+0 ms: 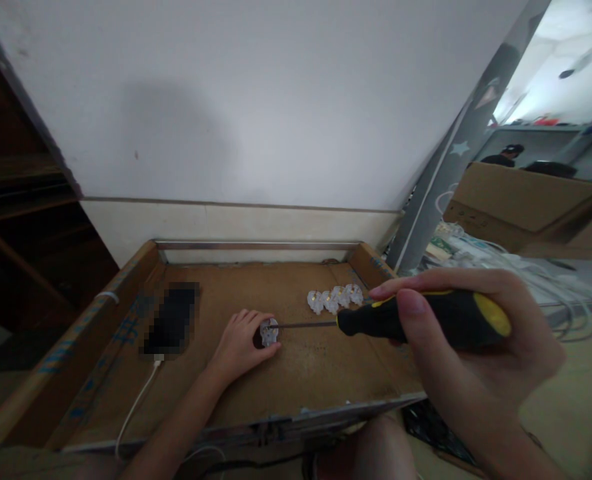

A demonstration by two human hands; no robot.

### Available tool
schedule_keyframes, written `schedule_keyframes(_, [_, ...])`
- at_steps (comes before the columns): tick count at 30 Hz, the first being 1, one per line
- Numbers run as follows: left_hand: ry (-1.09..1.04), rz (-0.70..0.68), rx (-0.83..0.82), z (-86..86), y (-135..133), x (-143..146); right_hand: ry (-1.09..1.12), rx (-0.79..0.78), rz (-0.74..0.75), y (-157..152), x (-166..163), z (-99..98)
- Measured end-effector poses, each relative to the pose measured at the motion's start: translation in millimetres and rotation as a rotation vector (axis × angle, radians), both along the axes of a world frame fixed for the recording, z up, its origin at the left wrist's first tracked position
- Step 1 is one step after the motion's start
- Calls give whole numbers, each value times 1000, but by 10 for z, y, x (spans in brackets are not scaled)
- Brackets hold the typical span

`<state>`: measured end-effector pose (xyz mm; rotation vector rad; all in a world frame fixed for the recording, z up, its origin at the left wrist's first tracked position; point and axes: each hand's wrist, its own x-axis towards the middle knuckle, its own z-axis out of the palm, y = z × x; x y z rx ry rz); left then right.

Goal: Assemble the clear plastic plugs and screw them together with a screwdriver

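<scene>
My left hand (pixel 249 340) rests on the cardboard-covered table and pinches a small, clear, roundish plastic part (pixel 269 332) between thumb and fingers. In my right hand (pixel 471 360) is a screwdriver (pixel 426 320) with a black and yellow handle, gripped from the side. Its long metal shaft points left, and the tip meets or overlaps the clear part; exact contact cannot be made out. Several similar clear parts (pixel 332 299) with small brass-coloured spots lie in a row on the cardboard, just beyond the screwdriver shaft.
A dark, blurred phone-like object (pixel 172 319) with a white cable (pixel 139 407) lies at the left. Wooden rims (pixel 131 267) edge the table at both sides, and a white wall stands behind. On the right are a cardboard box (pixel 521 200), heaped white cables (pixel 496 267) and a distant person (pixel 506 157).
</scene>
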<state>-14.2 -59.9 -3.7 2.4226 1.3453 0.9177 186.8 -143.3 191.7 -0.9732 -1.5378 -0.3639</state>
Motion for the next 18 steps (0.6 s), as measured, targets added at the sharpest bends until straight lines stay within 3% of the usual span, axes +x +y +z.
schedule_keyframes(9, [14, -20, 26, 5, 4, 27, -24, 9, -35, -56, -33, 63])
schedule_keyframes(18, [58, 14, -82, 36, -21, 48, -85, 64, -11, -57, 21, 2])
